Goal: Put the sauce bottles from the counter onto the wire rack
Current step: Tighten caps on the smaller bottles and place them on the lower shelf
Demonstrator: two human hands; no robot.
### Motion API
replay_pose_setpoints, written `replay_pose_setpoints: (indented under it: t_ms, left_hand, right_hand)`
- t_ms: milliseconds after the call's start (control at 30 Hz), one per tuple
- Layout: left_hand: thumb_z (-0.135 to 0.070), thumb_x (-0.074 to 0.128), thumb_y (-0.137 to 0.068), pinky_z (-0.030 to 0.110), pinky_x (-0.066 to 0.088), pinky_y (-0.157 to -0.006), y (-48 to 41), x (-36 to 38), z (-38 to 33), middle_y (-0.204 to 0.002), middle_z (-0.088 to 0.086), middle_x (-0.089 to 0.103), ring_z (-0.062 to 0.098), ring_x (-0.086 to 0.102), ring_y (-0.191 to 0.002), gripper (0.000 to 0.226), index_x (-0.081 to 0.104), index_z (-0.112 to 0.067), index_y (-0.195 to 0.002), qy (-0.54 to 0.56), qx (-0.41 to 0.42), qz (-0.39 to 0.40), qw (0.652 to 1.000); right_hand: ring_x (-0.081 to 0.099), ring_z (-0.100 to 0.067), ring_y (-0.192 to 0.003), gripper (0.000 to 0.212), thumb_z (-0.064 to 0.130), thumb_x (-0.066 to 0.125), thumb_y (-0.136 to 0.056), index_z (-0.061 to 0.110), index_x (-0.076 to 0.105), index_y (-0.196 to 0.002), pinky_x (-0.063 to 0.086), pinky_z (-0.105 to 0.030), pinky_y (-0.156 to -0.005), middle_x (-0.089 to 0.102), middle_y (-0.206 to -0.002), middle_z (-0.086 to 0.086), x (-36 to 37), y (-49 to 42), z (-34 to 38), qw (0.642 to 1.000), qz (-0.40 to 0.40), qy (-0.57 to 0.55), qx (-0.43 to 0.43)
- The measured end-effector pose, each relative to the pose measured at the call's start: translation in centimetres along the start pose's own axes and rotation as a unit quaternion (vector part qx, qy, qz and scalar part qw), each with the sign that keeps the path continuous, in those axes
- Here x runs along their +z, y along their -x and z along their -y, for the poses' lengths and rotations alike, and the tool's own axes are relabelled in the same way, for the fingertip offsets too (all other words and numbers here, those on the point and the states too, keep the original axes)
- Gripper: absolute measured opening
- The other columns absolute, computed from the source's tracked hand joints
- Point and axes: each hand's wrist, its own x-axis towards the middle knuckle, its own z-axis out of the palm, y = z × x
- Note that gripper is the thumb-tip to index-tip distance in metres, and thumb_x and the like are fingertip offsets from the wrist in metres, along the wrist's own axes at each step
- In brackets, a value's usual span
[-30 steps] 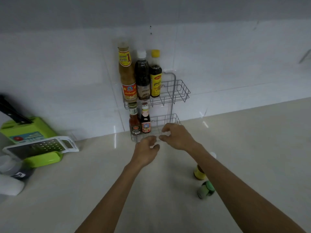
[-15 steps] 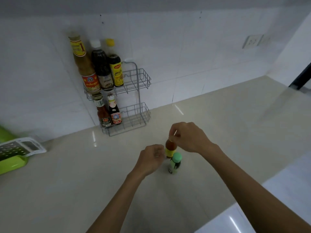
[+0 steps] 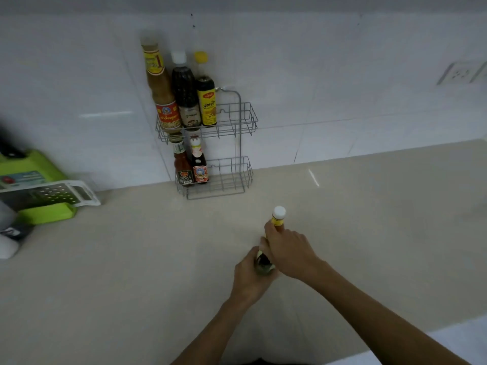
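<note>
A two-tier wire rack stands against the tiled wall. Its upper tier holds three tall bottles at the left; the lower tier holds two small red sauce bottles, and the right half of each tier is bare. On the beige counter in front, my right hand is wrapped around a bottle with a white cap and yellow neck label. Just left of it, my left hand grips a small greenish bottle, mostly hidden by fingers.
A green box with a white-framed grater lies at the left by the wall, with white and dark items at the far left edge. A wall socket is at the upper right. A white surface borders the counter at lower right.
Both hands left the rack's lower tier and came back to the counter. The right hand closed on the white-capped bottle and the left on the small greenish one. The view swung right, then back.
</note>
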Motion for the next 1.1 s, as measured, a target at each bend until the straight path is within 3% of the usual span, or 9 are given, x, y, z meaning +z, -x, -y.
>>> replay_pose_setpoints:
  t_ms: [67,267,433,567,667,767,900,1000,1100]
  left_hand:
    - [-0.027,0.08,-0.071,0.009,0.05,-0.065,0.2,-0.8,-1.4,-0.087,-0.01,0.072,0.004,0.067,-0.081,0.031,0.063,-0.028,-0.097,0.012,0.048,-0.079,0.996]
    - [-0.026,0.075,-0.066,0.023,0.051,-0.053,0.0,-6.3,-7.5,-0.068,-0.006,0.07,0.003,0.064,-0.06,0.021,0.064,-0.02,-0.082,-0.017,0.122,-0.167,0.978]
    - [0.001,0.067,-0.063,0.035,0.044,-0.054,1.3,-11.3,-11.8,-0.061,0.01,0.059,0.02,0.055,-0.055,0.014,0.057,-0.008,-0.067,0.022,0.08,0.017,0.996]
    - [0.01,0.065,-0.061,0.034,0.05,-0.063,2.0,-13.8,-13.1,-0.062,0.013,0.058,0.022,0.057,-0.054,0.017,0.058,-0.002,-0.07,0.075,0.105,0.147,0.981]
    - [0.0,0.076,-0.059,0.03,0.053,-0.062,2.2,-14.0,-12.8,-0.059,0.006,0.06,0.017,0.059,-0.05,0.024,0.059,-0.006,-0.074,0.25,0.098,0.411,0.871]
    - [-0.006,0.077,-0.067,0.031,0.053,-0.064,2.4,-14.0,-12.8,-0.062,0.003,0.06,0.015,0.06,-0.053,0.02,0.06,-0.01,-0.077,0.294,0.09,0.504,0.807]
    - [0.003,0.071,-0.07,0.037,0.053,-0.066,2.3,-13.6,-14.1,-0.065,0.013,0.059,0.022,0.059,-0.054,0.016,0.059,-0.006,-0.076,0.137,0.11,0.17,0.97]
    - [-0.009,0.075,-0.066,0.035,0.053,-0.059,1.1,-12.4,-13.9,-0.068,0.002,0.064,0.017,0.062,-0.059,0.019,0.061,-0.017,-0.077,0.02,0.089,-0.093,0.992]
    - [-0.002,0.071,-0.066,0.038,0.051,-0.062,0.5,-13.4,-13.4,-0.062,0.008,0.061,0.024,0.059,-0.057,0.016,0.059,-0.009,-0.074,0.081,0.082,0.006,0.993]
  right_hand:
    - [0.046,-0.026,-0.053,0.026,0.039,0.035,-0.1,0.015,0.045,-0.101,0.036,-0.031,-0.053,0.053,-0.068,-0.003,-1.7,-0.6,0.9,0.996,-0.082,-0.021,-0.029]
    - [0.046,-0.022,-0.046,0.036,0.047,0.04,-0.09,0.019,0.045,-0.068,0.033,-0.027,-0.05,0.051,-0.051,0.002,-7.5,-4.6,3.5,0.974,-0.217,-0.02,-0.064]
    - [0.028,-0.01,-0.038,0.033,0.038,0.031,-0.081,0.027,0.025,-0.051,0.015,-0.024,-0.046,0.032,-0.043,0.007,-11.9,-6.4,4.7,0.96,-0.223,-0.05,-0.164]
    - [0.038,-0.02,-0.04,0.04,0.036,0.03,-0.082,0.015,0.051,-0.055,0.026,-0.029,-0.045,0.048,-0.045,0.0,-14.2,-6.4,5.5,0.94,-0.234,-0.068,-0.237]
    - [0.031,-0.017,-0.039,0.031,0.027,0.041,-0.085,0.018,0.04,-0.055,0.025,-0.029,-0.043,0.037,-0.045,0.006,-16.1,-5.4,6.7,0.898,-0.237,-0.105,-0.356]
    - [0.026,-0.013,-0.041,0.027,0.022,0.047,-0.085,0.024,0.034,-0.062,0.02,-0.026,-0.043,0.032,-0.05,0.01,-17.1,-4.9,7.5,0.863,-0.246,-0.108,-0.427]
    - [0.036,-0.016,-0.043,0.031,0.034,0.036,-0.089,0.021,0.043,-0.063,0.026,-0.028,-0.048,0.043,-0.05,0.006,-16.9,-6.1,6.6,0.926,-0.237,-0.02,-0.294]
    - [0.047,-0.018,-0.057,0.03,0.048,0.032,-0.097,0.03,0.044,-0.077,0.032,-0.031,-0.059,0.052,-0.062,0.005,-16.1,-7.4,5.5,0.971,-0.15,-0.018,-0.188]
    - [0.05,-0.01,-0.055,0.033,0.062,0.035,-0.094,0.032,0.047,-0.087,0.037,-0.03,-0.055,0.054,-0.06,0.007,-15.8,-7.6,5.4,0.959,-0.129,-0.075,-0.241]
